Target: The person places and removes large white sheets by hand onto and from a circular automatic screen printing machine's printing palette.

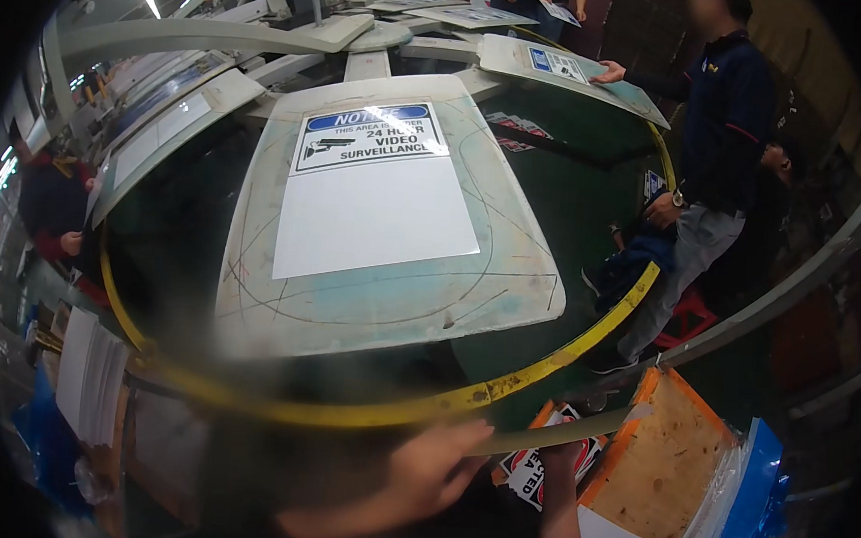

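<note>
- The biggest thing I see is the platen [389, 296], a broad flat pallet with rounded corners, its pale top scuffed, tinted teal and scored with curved pen lines; it fills the middle of my view.
- More platens of the same shape fan out behind it on metal arms, one [600, 82] at upper right carrying its own printed sheet.
- A yellow guard rail [563, 351], chipped and worn, curves round the near edge of the platen, between me and it.
- A person [719, 139] in a dark top and grey trousers stands at right beyond the rail, one hand on the far platen.
- An orange-edged board [660, 461] with a rough brown face lies at lower right, with stacked sheets in a blue wrap just beside it.
- The white sheet [371, 191] lies flat on the platen, smooth and rectangular, printed along its top with a blue "NOTICE" header, a camera drawing and "24 HOUR VIDEO SURVEILLANCE"; the lower part is blank.
- My left hand [428, 471] is blurred, close under the camera, fingers loosely spread and holding nothing, near the rail.
- My right hand [559, 454] reaches down toward a stack of red-and-black printed signs [529, 467] under the rail; I cannot tell whether it grips them.
</note>
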A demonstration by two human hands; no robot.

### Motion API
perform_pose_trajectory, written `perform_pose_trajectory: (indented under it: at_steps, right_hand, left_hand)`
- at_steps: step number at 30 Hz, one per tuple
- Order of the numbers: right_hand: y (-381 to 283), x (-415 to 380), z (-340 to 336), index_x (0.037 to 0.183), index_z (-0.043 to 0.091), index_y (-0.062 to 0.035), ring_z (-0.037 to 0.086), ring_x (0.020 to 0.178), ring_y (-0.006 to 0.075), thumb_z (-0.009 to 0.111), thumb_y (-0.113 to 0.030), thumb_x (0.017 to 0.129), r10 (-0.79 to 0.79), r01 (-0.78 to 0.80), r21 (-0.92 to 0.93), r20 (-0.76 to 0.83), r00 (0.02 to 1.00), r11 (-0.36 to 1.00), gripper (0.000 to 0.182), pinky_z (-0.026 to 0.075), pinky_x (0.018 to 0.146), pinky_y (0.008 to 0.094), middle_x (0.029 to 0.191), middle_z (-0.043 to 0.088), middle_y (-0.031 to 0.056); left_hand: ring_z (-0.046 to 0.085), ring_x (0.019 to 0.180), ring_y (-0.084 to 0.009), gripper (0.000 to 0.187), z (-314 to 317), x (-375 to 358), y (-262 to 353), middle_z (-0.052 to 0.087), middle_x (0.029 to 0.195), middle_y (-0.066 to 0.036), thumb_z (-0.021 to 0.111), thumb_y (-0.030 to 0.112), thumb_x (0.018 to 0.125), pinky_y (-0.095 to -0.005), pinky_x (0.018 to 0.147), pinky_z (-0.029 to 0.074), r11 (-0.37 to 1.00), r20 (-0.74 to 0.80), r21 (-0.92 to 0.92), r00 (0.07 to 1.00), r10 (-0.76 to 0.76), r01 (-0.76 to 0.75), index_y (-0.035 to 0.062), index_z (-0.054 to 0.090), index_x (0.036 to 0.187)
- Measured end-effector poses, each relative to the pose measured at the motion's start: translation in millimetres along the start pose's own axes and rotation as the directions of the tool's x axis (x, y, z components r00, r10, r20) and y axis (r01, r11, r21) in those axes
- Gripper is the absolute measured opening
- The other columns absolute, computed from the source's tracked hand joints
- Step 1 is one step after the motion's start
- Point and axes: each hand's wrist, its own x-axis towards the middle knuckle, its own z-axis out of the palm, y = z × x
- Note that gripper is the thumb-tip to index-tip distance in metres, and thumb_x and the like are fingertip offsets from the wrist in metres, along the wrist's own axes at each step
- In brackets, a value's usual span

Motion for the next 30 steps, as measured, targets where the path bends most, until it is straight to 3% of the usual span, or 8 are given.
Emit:
perform_pose_trajectory:
  at_steps: [1,2,14,18,21,24,26,30]
  right_hand:
    - [-5.8,-9.5,18.0,0.11,0.053,-0.0097,0.054,0.097,0.0172,0.041,-0.027,0.092,0.12,-0.1,0.227,-0.073,0.99,0.969,0.028,0.045,0.084,0.0327,0.105,0.056,0.0023]
    - [-9.0,-13.9,28.7,0.109,0.053,-0.0101,0.053,0.094,0.0164,0.039,-0.027,0.093,0.136,-0.097,0.246,-0.147,0.98,0.964,0.027,0.045,0.084,0.0326,0.102,0.055,0.0015]
    - [-16.7,-28.9,62.0,0.113,0.053,-0.0088,0.053,0.09,0.0154,0.037,-0.026,0.095,0.122,-0.061,0.2,-0.307,0.944,0.978,0.029,0.046,0.076,0.0315,0.102,0.055,0.0007]
    - [-3.2,-8.2,21.4,0.118,0.051,-0.008,0.055,0.096,0.0144,0.04,-0.024,0.095,-0.006,0.015,0.044,-0.192,0.981,0.999,0.03,0.047,0.081,0.0307,0.11,0.056,0.0012]
    - [15.6,18.5,-23.4,0.124,0.042,-0.0086,0.054,0.099,0.0235,0.033,-0.029,0.096,-0.143,0.149,-0.096,0.064,0.988,0.984,0.036,0.047,0.084,0.0373,0.108,0.054,0.0078]
    - [-1.6,-7.5,10.0,0.12,0.049,-0.0054,0.055,0.1,0.0122,0.043,-0.017,0.094,-0.097,0.066,-0.203,-0.147,0.984,0.977,0.03,0.046,0.084,0.0264,0.114,0.056,0.0019]
    - [1.9,-1.7,-2.8,0.121,0.049,-0.0057,0.055,0.099,0.0122,0.043,-0.017,0.093,-0.136,0.1,-0.338,-0.082,0.987,0.936,0.03,0.047,0.083,0.026,0.114,0.056,0.0022]
    - [10.8,15.4,-29.1,0.116,0.05,-0.006,0.057,0.096,0.0126,0.044,-0.017,0.093,-0.123,0.111,-0.303,-0.023,0.992,0.947,0.026,0.049,0.08,0.0272,0.11,0.057,0.003]
  left_hand:
    - [0.064,0.09,-0.0266,0.038,0.1,0.1,-0.1,0.064,0.105,-0.01,0.07,0.008,0.074,-0.0369,0.08,0.051,1.0,-0.006,0.006,1.0,0.004,-0.004,0.0096,0.058,0.11]
    - [0.064,0.089,-0.0267,0.037,0.1,0.0,-0.3,0.064,0.105,-0.01,0.07,0.008,0.074,-0.0363,0.079,0.051,1.0,-0.012,0.012,1.0,0.009,-0.009,0.0097,0.058,0.11]
    - [0.064,0.085,-0.0263,0.035,0.7,-2.8,-3.2,0.065,0.103,-0.01,0.069,0.009,0.075,-0.0337,0.071,0.052,1.0,0.015,0.005,1.0,-0.005,0.005,0.0097,0.059,0.109]
    - [0.065,0.084,-0.0258,0.035,2.2,-2.3,-1.9,0.065,0.103,-0.01,0.069,0.008,0.075,-0.0332,0.07,0.052,0.999,-0.008,0.03,1.0,0.021,-0.021,0.0093,0.059,0.109]
    - [0.065,0.085,-0.0255,0.035,2.1,-1.2,-0.1,0.065,0.103,-0.01,0.07,0.008,0.075,-0.0331,0.071,0.052,0.999,-0.012,0.032,1.0,0.022,-0.022,0.009,0.059,0.108]
    - [0.065,0.085,-0.0253,0.035,2.1,-0.2,1.4,0.065,0.103,-0.01,0.07,0.008,0.074,-0.033,0.071,0.052,0.999,-0.006,0.029,1.0,0.018,-0.018,0.0089,0.059,0.108]
    - [0.065,0.085,-0.0253,0.035,2.5,-1.0,1.3,0.065,0.103,-0.01,0.07,0.008,0.074,-0.0328,0.07,0.052,0.999,0.004,0.035,1.0,0.015,-0.015,0.0088,0.06,0.108]
    - [0.065,0.084,-0.0251,0.036,4.4,-2.0,-0.1,0.065,0.103,-0.009,0.07,0.008,0.074,-0.0325,0.07,0.052,0.999,-0.011,0.045,0.999,0.032,-0.031,0.0091,0.06,0.108]
